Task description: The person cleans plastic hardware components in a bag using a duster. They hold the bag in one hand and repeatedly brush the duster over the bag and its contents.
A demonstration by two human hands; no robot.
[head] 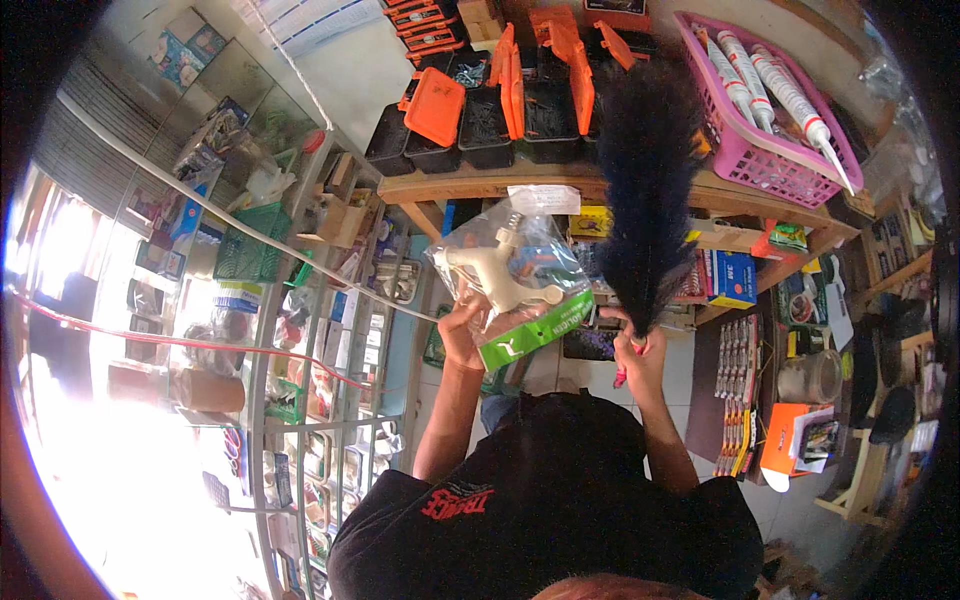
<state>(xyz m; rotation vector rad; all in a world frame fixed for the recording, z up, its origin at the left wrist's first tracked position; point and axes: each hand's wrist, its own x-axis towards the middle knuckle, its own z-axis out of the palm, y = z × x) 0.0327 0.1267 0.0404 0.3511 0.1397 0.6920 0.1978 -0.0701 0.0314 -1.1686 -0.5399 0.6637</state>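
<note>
My left hand [461, 334] grips the lower left corner of a clear plastic bag [566, 259] in front of my chest. Inside it is a cream plastic tap [491, 274] with a threaded end. A green printed header card [538, 330] runs along the bag's lower edge. In my right hand [642, 360] is the handle of a black feather duster [646, 180]; a short pinkish-red piece of the handle shows below the fingers. The duster's feathers point up and away from me, covering part of the wooden shelf [480, 186]. Its tip is blurred.
Black bins [486, 124] with orange lids stand on the shelf, beside a pink basket [780, 161] of sealant tubes. A glass-and-metal display rack [262, 390] stands close on the left. A white cord [247, 225] crosses before it. Boxes and hanging packs [739, 360] are on the right.
</note>
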